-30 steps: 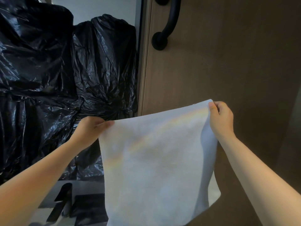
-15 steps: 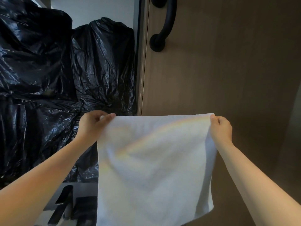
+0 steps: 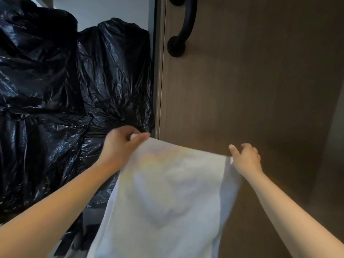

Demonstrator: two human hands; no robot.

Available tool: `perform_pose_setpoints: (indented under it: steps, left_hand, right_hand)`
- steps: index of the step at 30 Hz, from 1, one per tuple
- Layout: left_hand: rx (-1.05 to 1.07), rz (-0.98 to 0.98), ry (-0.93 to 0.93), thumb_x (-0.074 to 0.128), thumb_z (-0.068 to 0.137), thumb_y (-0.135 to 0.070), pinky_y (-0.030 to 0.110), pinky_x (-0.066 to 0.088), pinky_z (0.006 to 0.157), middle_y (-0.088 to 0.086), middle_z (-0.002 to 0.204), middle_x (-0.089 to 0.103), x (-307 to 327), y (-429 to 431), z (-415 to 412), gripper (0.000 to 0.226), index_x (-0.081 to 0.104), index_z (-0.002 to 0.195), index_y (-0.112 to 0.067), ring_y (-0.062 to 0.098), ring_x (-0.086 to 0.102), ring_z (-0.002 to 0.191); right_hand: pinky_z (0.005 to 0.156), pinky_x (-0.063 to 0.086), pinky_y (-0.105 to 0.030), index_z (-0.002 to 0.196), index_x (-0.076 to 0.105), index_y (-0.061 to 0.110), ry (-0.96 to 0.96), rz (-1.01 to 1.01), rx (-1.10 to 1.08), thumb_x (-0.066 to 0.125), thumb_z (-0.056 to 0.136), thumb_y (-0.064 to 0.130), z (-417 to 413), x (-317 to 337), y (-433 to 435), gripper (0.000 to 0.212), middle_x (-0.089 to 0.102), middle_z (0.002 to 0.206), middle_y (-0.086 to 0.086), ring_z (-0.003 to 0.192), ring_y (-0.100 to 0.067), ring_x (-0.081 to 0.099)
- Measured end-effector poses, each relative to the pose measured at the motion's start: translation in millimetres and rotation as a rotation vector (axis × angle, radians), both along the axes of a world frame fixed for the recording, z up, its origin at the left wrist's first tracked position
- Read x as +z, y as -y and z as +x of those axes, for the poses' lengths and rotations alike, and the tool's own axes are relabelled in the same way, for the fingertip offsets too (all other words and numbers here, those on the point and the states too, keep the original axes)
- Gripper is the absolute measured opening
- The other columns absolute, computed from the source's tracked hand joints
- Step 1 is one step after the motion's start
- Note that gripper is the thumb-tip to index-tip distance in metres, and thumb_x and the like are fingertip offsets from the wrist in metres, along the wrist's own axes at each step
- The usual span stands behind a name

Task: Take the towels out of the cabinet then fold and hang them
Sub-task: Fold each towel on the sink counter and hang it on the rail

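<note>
A white towel (image 3: 167, 198) hangs in front of me, stretched between both hands. My left hand (image 3: 121, 144) pinches its top left corner between thumb and fingers. At the top right corner my right hand (image 3: 245, 158) holds the edge with curled fingers and the thumb sticking up. The top edge slopes down from left to right. A second layer of the towel shows behind the right side. The towel's lower end runs out of view. It hangs close in front of the brown cabinet door (image 3: 251, 90).
Several shiny black plastic bags (image 3: 65, 90) fill the space on the left. A black curved handle (image 3: 183, 28) sits at the door's upper left. A pale wall (image 3: 111, 10) shows behind the bags, and dark items lie low at the left.
Both hands have come closer together. The left hand now sits higher than the right one, so the towel's top edge slopes and the cloth sags in folds.
</note>
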State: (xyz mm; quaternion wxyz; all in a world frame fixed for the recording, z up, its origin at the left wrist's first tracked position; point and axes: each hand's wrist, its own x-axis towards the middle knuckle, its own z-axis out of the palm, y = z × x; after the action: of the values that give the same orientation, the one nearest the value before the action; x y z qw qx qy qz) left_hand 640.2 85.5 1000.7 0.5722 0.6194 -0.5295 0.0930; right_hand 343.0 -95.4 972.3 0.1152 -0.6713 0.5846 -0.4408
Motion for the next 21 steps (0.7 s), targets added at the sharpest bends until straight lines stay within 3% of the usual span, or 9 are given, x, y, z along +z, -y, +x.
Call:
perform_pose_setpoints:
  steps: [3, 5, 7, 8, 13, 18, 21]
  left_hand:
    - [-0.129, 0.096, 0.077, 0.076, 0.078, -0.039, 0.011, 0.037, 0.051, -0.007, 0.056, 0.060, -12.4, 3.9, -32.2, 0.023, 0.069, 0.065, -0.021, -0.002, 0.051, 0.053]
    - [-0.206, 0.148, 0.102, 0.078, 0.078, -0.036, 0.013, 0.036, 0.052, -0.007, 0.055, 0.057, -27.1, 7.0, -48.5, 0.025, 0.068, 0.064, -0.018, -0.001, 0.050, 0.053]
    - [-0.253, 0.169, 0.103, 0.078, 0.079, -0.035, 0.013, 0.035, 0.052, -0.011, 0.054, 0.056, -42.0, 9.2, -57.1, 0.024, 0.068, 0.064, -0.018, 0.000, 0.049, 0.054]
    - [-0.264, 0.174, 0.096, 0.077, 0.079, -0.036, 0.012, 0.035, 0.053, -0.014, 0.054, 0.056, -47.9, 9.4, -59.1, 0.023, 0.068, 0.063, -0.021, -0.001, 0.049, 0.054]
    - [-0.309, 0.179, 0.030, 0.076, 0.080, -0.038, 0.010, 0.034, 0.049, -0.016, 0.052, 0.054, -65.8, 5.5, -62.8, 0.022, 0.068, 0.064, -0.025, -0.001, 0.047, 0.049]
    - [-0.367, 0.208, -0.130, 0.078, 0.075, -0.042, 0.009, 0.031, 0.047, -0.012, 0.050, 0.051, -73.4, -4.1, -64.0, 0.023, 0.072, 0.069, -0.022, 0.000, 0.041, 0.046]
    - [-0.447, 0.304, -0.300, 0.080, 0.065, -0.044, 0.014, 0.041, 0.050, -0.007, 0.061, 0.064, -81.7, -17.2, -60.8, 0.028, 0.073, 0.078, -0.020, 0.003, 0.053, 0.052]
  right_hand:
    - [0.103, 0.042, -0.038, 0.135, 0.051, 0.006, -0.037, -0.124, 0.207, 0.056, 0.097, 0.033, 17.2, -8.6, -30.1, 0.047, 0.056, 0.132, -0.014, 0.120, -0.031, 0.054]
    - [0.080, 0.052, -0.025, 0.127, 0.059, 0.015, 0.021, -0.089, 0.446, 0.060, 0.095, 0.031, 32.1, -16.8, -57.1, 0.036, 0.065, 0.117, -0.001, 0.093, -0.016, 0.066]
    - [0.054, 0.047, -0.016, 0.123, 0.062, 0.016, 0.127, 0.040, 0.670, 0.062, 0.095, 0.026, 45.0, -31.1, -80.9, 0.030, 0.068, 0.102, 0.002, 0.062, -0.009, 0.065]
    - [0.048, 0.046, -0.017, 0.124, 0.062, 0.016, 0.178, 0.108, 0.757, 0.061, 0.096, 0.023, 49.7, -40.5, -89.4, 0.029, 0.069, 0.099, 0.000, 0.054, -0.010, 0.062]
    - [0.048, 0.045, -0.020, 0.114, 0.067, 0.025, 0.273, 0.203, 0.933, 0.054, 0.100, 0.021, 60.2, -77.0, -110.1, 0.020, 0.070, 0.088, 0.009, 0.053, -0.011, 0.059]
    - [0.052, 0.043, -0.014, 0.081, 0.070, 0.034, 0.294, 0.125, 0.875, 0.057, 0.098, 0.022, 64.7, -88.9, -112.1, 0.025, 0.065, 0.067, 0.010, 0.061, -0.007, 0.059]
    - [0.056, 0.042, -0.015, 0.073, 0.063, 0.031, 0.309, 0.067, 0.833, 0.055, 0.099, 0.021, 63.8, -95.6, -108.9, 0.029, 0.056, 0.061, 0.011, 0.057, -0.005, 0.052]
